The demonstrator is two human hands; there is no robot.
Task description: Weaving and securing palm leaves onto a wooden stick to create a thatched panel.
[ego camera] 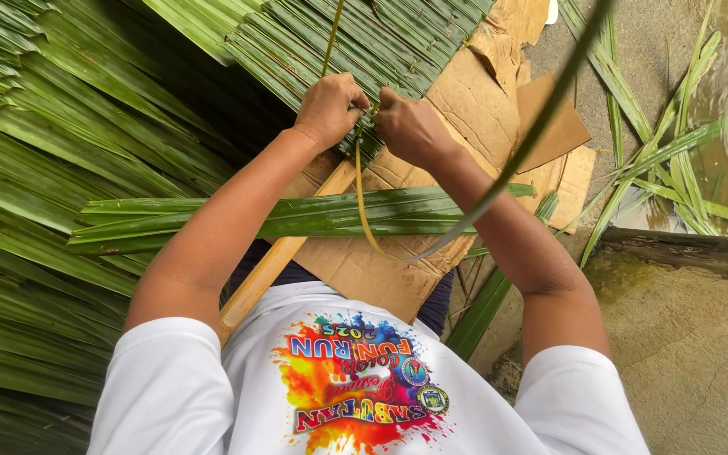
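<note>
**Leaf panel stitching under way; panel part-built**

Both hands meet at upper centre of the frame, over the lower edge of a panel of folded green palm leaves [364, 42]. The left hand [329, 108] is closed, its grip pinched together on a thin yellowish strip [362, 211], which rises from the hand toward the top edge and also hangs down in a curve past the wrists. The right hand [410, 126] is closed beside it, fingertips pressed to the same spot on the panel edge; whether it clamps the strip or the leaf fold I cannot tell, as the fingers are turned away from the camera.

A pale wooden stick [275, 261] runs diagonally from the person's lap up toward the hands, and the leaves appear folded over it.

Progress, as a judgement: the panel already carries a run of overlapped leaves extending to the top of the frame, so several folds look fastened. The strip has a long free tail, and a loose bundle of leaves [297, 217] lies across the forearms at mid-frame, unstitched. More loose leaves [35, 211] are heaped along the left side. Work looks well short of finished.

Flattened cardboard [482, 101] lies under the work area on the ground. Stray leaf blades [676, 152] lie at upper right beside wet ground.
</note>
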